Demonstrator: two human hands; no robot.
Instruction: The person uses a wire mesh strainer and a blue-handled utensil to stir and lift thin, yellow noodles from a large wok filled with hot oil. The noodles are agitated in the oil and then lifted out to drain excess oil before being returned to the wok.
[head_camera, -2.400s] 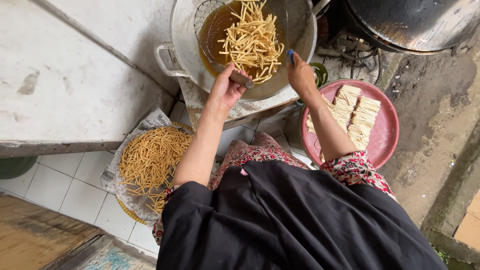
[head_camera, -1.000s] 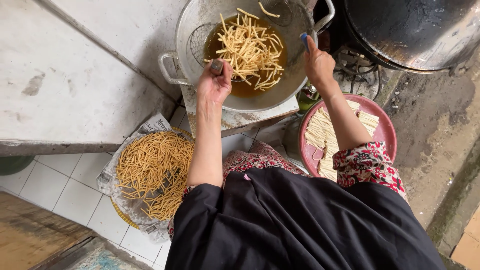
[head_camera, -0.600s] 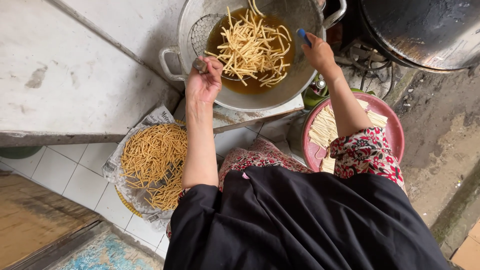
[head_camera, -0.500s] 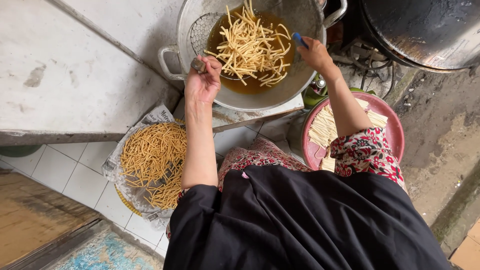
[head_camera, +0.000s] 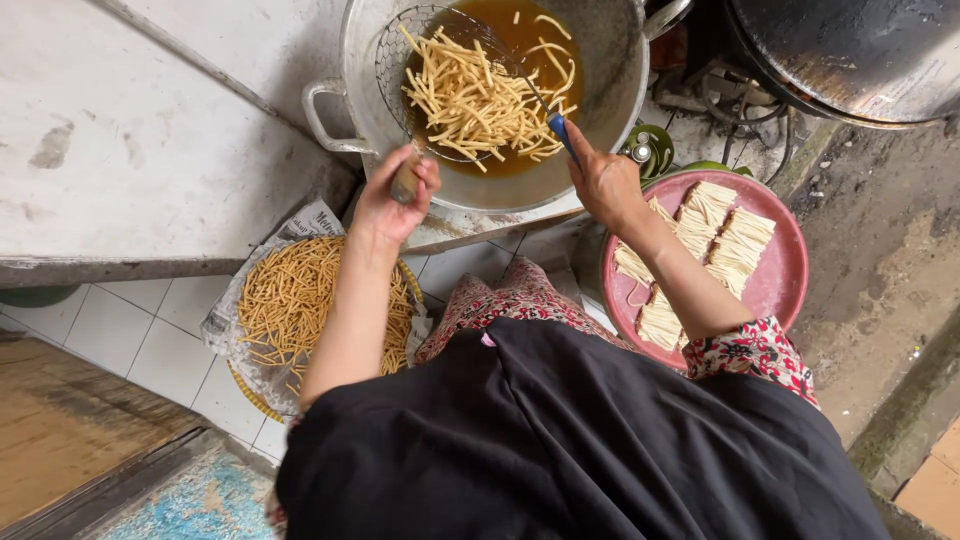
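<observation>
Golden strips (head_camera: 480, 95) sit in the wire skimmer (head_camera: 430, 60), left hand (head_camera: 395, 195) gripping its handle, right hand (head_camera: 600, 180) pinching a blue-handled utensil (head_camera: 560, 135); I'd lift level, letting oil drain.

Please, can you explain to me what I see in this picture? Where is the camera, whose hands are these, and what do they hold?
The camera sits on a person's head and looks straight down, so you see their own arms and dark clothing. There is no machine. The left hand grips the handle of a wire skimmer lifting pale dough sticks out of the oil in a metal wok. The right hand holds a thin tool with a blue handle among the sticks. Below left, a paper-lined basket holds golden fried sticks. At right, a pink tray carries raw strips.
</observation>
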